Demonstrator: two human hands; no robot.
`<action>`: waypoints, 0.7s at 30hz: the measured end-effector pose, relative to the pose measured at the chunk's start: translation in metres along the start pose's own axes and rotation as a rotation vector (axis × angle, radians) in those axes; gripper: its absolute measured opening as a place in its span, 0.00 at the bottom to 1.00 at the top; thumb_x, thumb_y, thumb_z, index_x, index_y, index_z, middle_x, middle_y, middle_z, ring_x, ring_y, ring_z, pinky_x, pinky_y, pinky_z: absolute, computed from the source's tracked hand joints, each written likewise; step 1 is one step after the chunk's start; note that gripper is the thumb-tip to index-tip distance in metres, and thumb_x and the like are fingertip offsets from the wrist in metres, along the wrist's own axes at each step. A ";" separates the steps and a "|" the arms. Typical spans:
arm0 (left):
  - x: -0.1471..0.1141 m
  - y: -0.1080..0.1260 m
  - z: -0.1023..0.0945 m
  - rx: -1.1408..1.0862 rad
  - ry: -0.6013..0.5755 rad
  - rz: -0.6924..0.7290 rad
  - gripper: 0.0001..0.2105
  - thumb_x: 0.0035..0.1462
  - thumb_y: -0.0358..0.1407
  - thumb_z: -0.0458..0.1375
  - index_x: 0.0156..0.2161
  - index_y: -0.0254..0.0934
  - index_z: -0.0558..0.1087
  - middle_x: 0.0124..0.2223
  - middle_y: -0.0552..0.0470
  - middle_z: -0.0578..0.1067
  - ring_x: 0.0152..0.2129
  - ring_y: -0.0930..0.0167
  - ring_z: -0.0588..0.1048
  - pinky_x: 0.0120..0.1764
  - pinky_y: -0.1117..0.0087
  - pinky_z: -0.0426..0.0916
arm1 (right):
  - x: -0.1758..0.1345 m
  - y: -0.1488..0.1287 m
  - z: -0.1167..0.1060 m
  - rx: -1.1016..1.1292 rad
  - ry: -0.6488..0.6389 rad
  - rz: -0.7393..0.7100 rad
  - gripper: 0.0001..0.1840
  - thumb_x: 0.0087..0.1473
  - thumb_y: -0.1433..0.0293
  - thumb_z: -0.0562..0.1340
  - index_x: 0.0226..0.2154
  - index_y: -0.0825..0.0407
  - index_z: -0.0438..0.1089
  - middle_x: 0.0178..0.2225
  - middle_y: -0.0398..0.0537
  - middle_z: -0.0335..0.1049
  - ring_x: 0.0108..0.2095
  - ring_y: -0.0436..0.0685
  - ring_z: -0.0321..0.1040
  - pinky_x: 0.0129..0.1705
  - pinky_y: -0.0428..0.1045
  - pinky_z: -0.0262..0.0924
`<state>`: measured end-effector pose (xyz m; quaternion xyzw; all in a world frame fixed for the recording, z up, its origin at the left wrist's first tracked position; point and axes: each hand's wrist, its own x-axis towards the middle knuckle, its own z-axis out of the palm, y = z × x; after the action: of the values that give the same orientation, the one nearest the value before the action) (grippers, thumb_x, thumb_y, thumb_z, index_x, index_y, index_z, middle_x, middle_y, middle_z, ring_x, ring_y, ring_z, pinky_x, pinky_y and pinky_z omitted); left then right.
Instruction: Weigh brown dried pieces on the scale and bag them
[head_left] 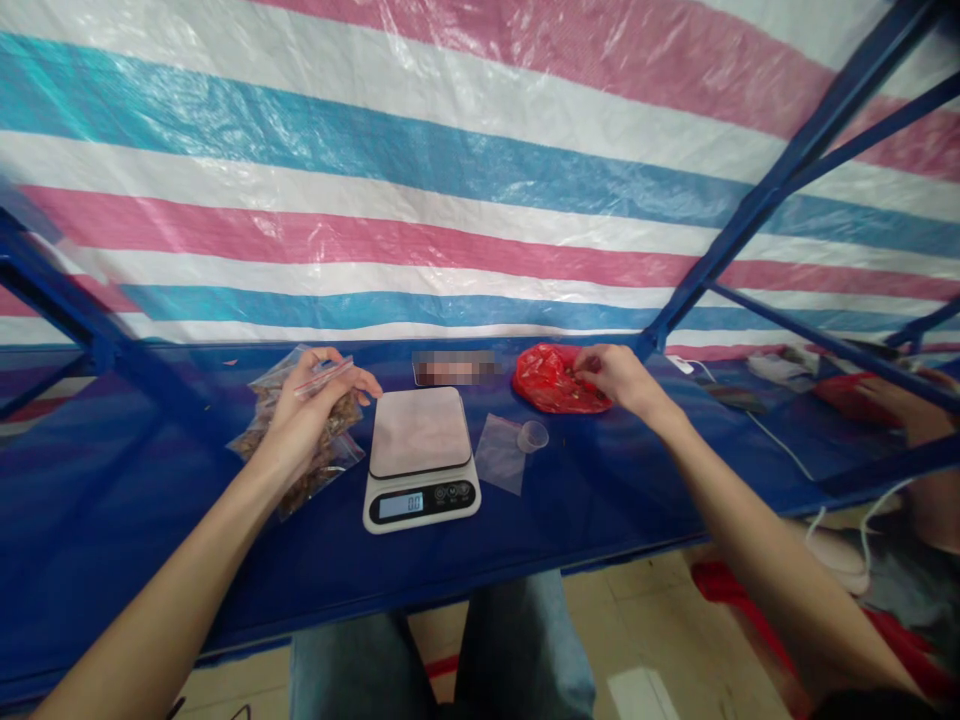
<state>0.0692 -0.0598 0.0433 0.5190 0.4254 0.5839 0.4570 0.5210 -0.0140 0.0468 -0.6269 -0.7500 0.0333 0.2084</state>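
Note:
My left hand (311,395) is closed on a small zip-lock bag (324,376), whose red-striped top edge shows between thumb and fingers. Beneath that hand lie several clear zip-lock bags of brown dried pieces (304,485). My right hand (619,378) reaches to the open red plastic bag (551,385), its fingertips pinched together at the small dark pieces inside; whatever is between them is hidden. Between my hands stands a white kitchen scale (421,440) reading 0.0, its plate bare. An empty clear zip-lock bag (501,455) lies right of the scale, with a small clear plastic cup (533,436) at its edge.
A phone-like flat object (454,368), partly blurred, lies behind the scale. Blue metal frame bars (720,240) rise at both sides, before a striped plastic sheet (420,220). At the right, another person's arm (930,405) reaches near a second red bag (855,400) and a white cable (780,445).

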 end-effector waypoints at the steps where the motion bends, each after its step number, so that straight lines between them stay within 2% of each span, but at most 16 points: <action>1: 0.001 0.000 -0.001 0.015 0.010 -0.016 0.14 0.55 0.42 0.68 0.41 0.43 0.67 0.32 0.52 0.83 0.32 0.66 0.80 0.37 0.69 0.74 | 0.000 0.004 0.005 -0.002 -0.010 -0.002 0.06 0.48 0.77 0.66 0.29 0.52 0.79 0.30 0.50 0.82 0.31 0.59 0.77 0.35 0.49 0.65; 4: 0.004 -0.003 -0.004 0.078 0.039 -0.060 0.16 0.52 0.46 0.70 0.39 0.42 0.72 0.36 0.48 0.85 0.34 0.62 0.82 0.35 0.68 0.75 | -0.001 0.014 0.016 0.003 -0.025 -0.007 0.09 0.49 0.78 0.66 0.31 0.52 0.81 0.34 0.51 0.84 0.35 0.61 0.80 0.39 0.50 0.68; 7: 0.008 -0.008 -0.008 0.127 0.097 -0.083 0.18 0.49 0.49 0.72 0.39 0.40 0.76 0.37 0.46 0.85 0.36 0.60 0.83 0.32 0.67 0.76 | -0.004 0.019 0.017 -0.005 -0.018 -0.019 0.13 0.52 0.79 0.63 0.35 0.52 0.82 0.40 0.53 0.84 0.40 0.63 0.81 0.45 0.51 0.69; 9: 0.009 -0.010 -0.010 0.123 0.147 -0.115 0.21 0.46 0.49 0.74 0.40 0.37 0.78 0.38 0.45 0.85 0.37 0.59 0.83 0.33 0.66 0.78 | -0.008 0.019 0.014 0.002 0.066 -0.040 0.17 0.53 0.81 0.60 0.37 0.52 0.82 0.41 0.54 0.84 0.43 0.63 0.80 0.48 0.52 0.69; 11: 0.011 -0.011 -0.013 0.087 0.194 -0.139 0.24 0.42 0.46 0.77 0.42 0.35 0.79 0.39 0.44 0.85 0.37 0.60 0.83 0.35 0.65 0.79 | -0.011 0.013 0.008 0.065 0.230 -0.087 0.18 0.55 0.81 0.57 0.37 0.52 0.81 0.41 0.54 0.83 0.43 0.62 0.79 0.49 0.53 0.68; 14: 0.013 -0.010 -0.019 0.031 0.238 -0.148 0.24 0.39 0.43 0.78 0.41 0.34 0.80 0.38 0.47 0.85 0.32 0.64 0.82 0.33 0.65 0.79 | -0.013 -0.008 -0.002 0.239 0.512 -0.155 0.16 0.59 0.77 0.56 0.35 0.51 0.80 0.38 0.51 0.80 0.41 0.59 0.77 0.46 0.52 0.68; 16: 0.015 -0.008 -0.025 0.025 0.244 -0.134 0.22 0.41 0.43 0.77 0.39 0.35 0.79 0.31 0.52 0.83 0.23 0.70 0.78 0.25 0.70 0.75 | -0.011 -0.028 -0.007 0.357 0.628 -0.165 0.15 0.60 0.76 0.56 0.34 0.50 0.78 0.35 0.49 0.78 0.37 0.58 0.75 0.43 0.51 0.67; 19: 0.019 -0.007 -0.034 0.101 0.224 -0.094 0.19 0.47 0.47 0.74 0.39 0.38 0.77 0.20 0.60 0.74 0.14 0.76 0.68 0.17 0.76 0.64 | -0.004 -0.059 -0.002 0.542 0.641 -0.165 0.13 0.60 0.74 0.57 0.31 0.50 0.76 0.32 0.46 0.76 0.34 0.56 0.73 0.39 0.51 0.66; 21: 0.022 -0.007 -0.040 0.182 0.225 -0.075 0.20 0.48 0.49 0.74 0.37 0.39 0.75 0.19 0.62 0.73 0.12 0.77 0.66 0.16 0.77 0.60 | 0.000 -0.078 0.012 0.618 0.596 -0.191 0.14 0.60 0.75 0.56 0.31 0.50 0.75 0.31 0.46 0.75 0.33 0.55 0.72 0.39 0.51 0.66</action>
<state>0.0295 -0.0376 0.0369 0.4733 0.5441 0.5798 0.3793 0.4449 -0.0281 0.0602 -0.4450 -0.6666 0.0543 0.5955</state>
